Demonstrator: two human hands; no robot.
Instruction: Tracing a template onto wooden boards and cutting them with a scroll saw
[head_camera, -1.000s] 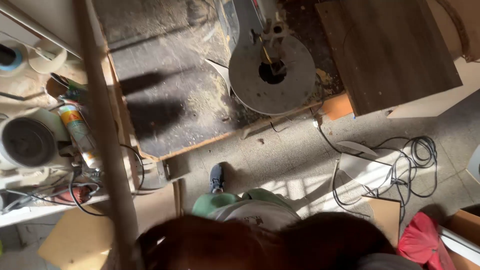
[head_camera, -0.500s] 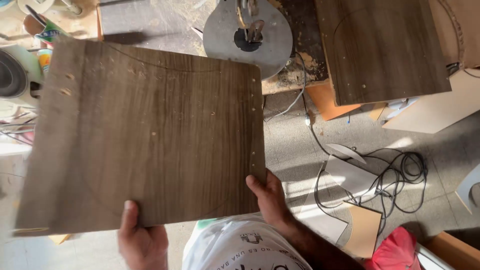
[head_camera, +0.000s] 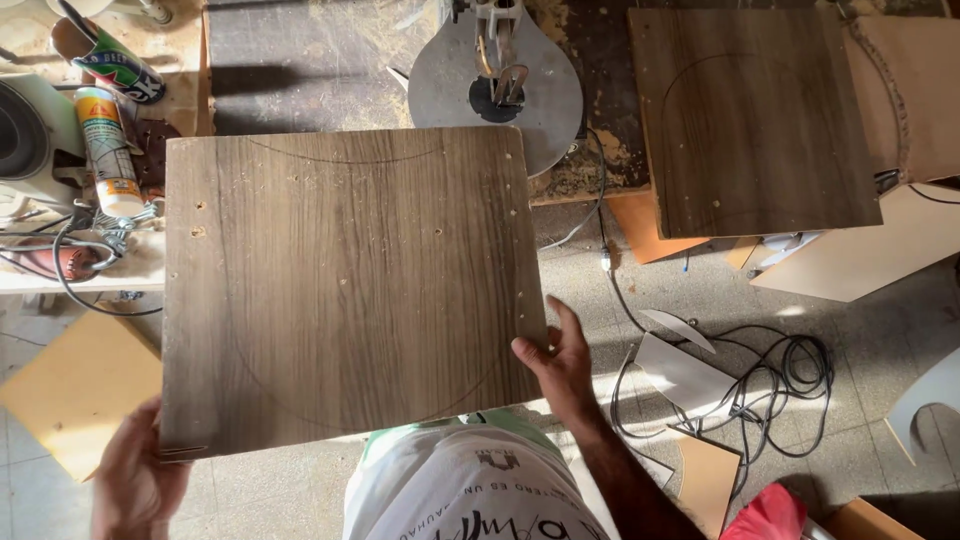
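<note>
1. The person holds a square wood-grain board (head_camera: 345, 285) flat in front of the body, one hand at each near corner.
2. The left hand (head_camera: 135, 480) grips the near left corner; its fingers are curled under the board and hidden, the thumb side against the edge.
3. The right hand (head_camera: 560, 365) clamps the near right edge, thumb on top, fingers (head_camera: 565, 320) pressed together along the side.
4. A faint curved pencil line runs across the board's face, with small holes along its right edge.
5. Beyond the fingers, the board's far edge overlaps the round metal table of a scroll saw (head_camera: 495, 85) on the dusty work surface (head_camera: 300, 70).
6. Far right of the right hand's fingers, a second darker board (head_camera: 760, 120) lies on the surface.
7. Beyond the left hand's fingers, a sealant tube (head_camera: 108, 150) lies on a cluttered side surface.
8. On the floor just right of the right hand, a black cable (head_camera: 780, 385) lies coiled.
</note>
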